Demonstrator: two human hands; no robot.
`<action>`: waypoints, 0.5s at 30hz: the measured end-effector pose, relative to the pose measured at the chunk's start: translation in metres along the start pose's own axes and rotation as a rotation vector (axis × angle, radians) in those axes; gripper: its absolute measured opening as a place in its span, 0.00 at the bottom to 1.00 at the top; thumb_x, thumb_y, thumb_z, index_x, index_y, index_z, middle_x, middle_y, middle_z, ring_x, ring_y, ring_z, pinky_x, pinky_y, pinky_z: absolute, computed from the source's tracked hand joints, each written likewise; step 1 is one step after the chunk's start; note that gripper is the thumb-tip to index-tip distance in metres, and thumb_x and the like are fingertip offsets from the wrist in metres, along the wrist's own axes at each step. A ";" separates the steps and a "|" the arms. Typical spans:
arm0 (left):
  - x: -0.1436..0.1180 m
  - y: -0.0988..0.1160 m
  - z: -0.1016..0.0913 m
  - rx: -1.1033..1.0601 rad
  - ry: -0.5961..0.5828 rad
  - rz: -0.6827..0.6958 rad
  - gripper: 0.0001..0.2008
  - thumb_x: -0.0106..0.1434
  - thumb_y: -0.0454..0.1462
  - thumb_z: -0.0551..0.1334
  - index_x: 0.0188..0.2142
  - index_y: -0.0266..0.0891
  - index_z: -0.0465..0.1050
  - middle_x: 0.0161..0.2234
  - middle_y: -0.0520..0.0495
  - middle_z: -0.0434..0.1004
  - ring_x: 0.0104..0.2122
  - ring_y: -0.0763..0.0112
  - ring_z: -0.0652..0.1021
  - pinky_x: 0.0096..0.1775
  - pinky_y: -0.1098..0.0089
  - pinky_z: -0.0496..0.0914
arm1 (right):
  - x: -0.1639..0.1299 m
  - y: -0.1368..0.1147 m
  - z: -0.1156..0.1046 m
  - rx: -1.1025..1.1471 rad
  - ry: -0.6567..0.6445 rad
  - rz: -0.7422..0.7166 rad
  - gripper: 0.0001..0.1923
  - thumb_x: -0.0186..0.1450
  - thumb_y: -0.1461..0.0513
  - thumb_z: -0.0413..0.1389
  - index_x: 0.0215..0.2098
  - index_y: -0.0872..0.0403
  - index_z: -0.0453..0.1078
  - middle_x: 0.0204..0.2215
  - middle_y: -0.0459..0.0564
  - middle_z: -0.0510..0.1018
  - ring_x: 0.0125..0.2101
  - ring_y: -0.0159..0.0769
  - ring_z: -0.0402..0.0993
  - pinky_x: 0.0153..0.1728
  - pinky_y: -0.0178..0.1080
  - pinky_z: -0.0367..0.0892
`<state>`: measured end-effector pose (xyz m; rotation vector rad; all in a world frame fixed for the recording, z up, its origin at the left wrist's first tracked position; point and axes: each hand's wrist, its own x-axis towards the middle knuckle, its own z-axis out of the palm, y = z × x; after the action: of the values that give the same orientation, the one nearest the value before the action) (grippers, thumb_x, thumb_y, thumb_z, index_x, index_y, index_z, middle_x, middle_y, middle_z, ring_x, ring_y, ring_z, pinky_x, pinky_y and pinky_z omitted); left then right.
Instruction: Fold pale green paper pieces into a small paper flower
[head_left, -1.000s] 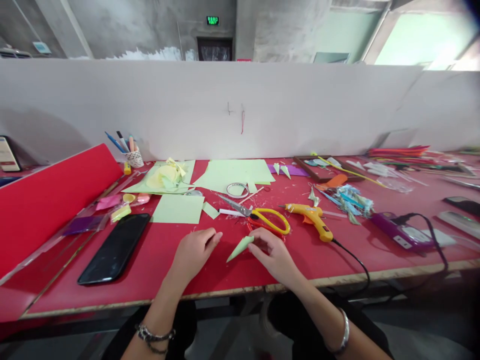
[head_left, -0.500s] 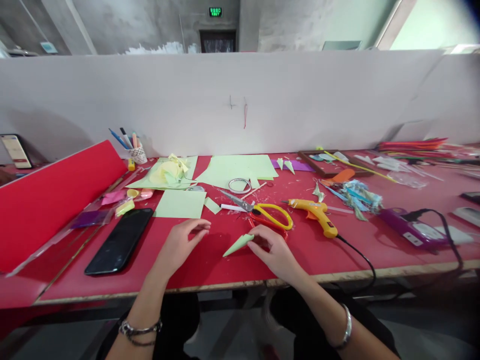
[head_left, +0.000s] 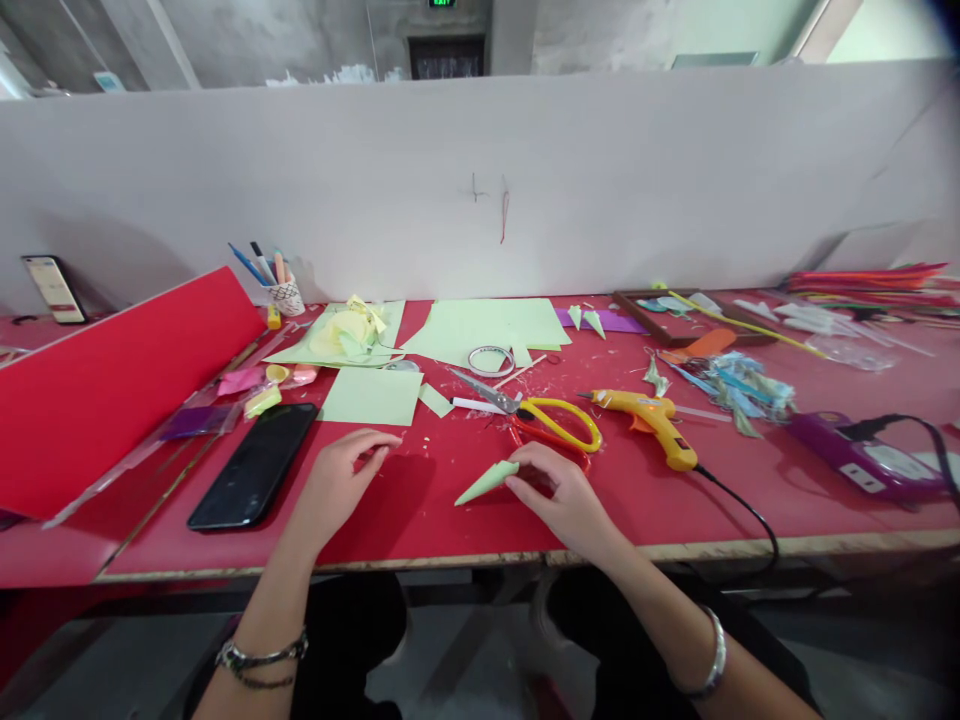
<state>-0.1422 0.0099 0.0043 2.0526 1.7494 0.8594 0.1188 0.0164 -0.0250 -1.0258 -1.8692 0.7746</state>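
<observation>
My right hand [head_left: 559, 490] pinches a pale green paper cone [head_left: 484, 484] at its wide end, its point facing left and down near the table. My left hand [head_left: 346, 482] hovers empty over the red table to the left of the cone, fingers loosely curved and thumb apart. Scissors [head_left: 559, 424] with yellow and red handles lie just beyond my right hand. A pale green paper sheet [head_left: 369, 397] and a small green paper piece [head_left: 435, 400] lie beyond my left hand. Two similar green cones [head_left: 594, 322] rest on purple paper [head_left: 628, 322] at the back.
A yellow glue gun [head_left: 646, 420] lies to the right, its cord running over the table edge. To the left are a black phone [head_left: 253, 468] and a red board [head_left: 127, 390]. A tape roll [head_left: 491, 361], blue tassels [head_left: 742, 385] and a purple power box [head_left: 862, 455] also lie about.
My left hand has drawn away to the left, farther from the cone. My right hand keeps the cone in nearly the same place. The camera view has tilted down slightly and shifted left.
</observation>
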 end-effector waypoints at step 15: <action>-0.013 0.081 0.069 -0.331 -0.351 0.184 0.16 0.58 0.30 0.52 0.47 0.39 0.60 0.44 0.44 0.69 0.42 0.67 0.71 0.43 0.68 0.66 | -0.008 -0.014 -0.002 0.033 -0.003 -0.240 0.02 0.58 0.63 0.54 0.28 0.54 0.67 0.29 0.49 0.69 0.30 0.31 0.68 0.33 0.34 0.66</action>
<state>-0.0369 -0.0099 -0.0041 2.0114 1.1658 0.7255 0.1182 0.0035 -0.0156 -0.7620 -1.9317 0.6626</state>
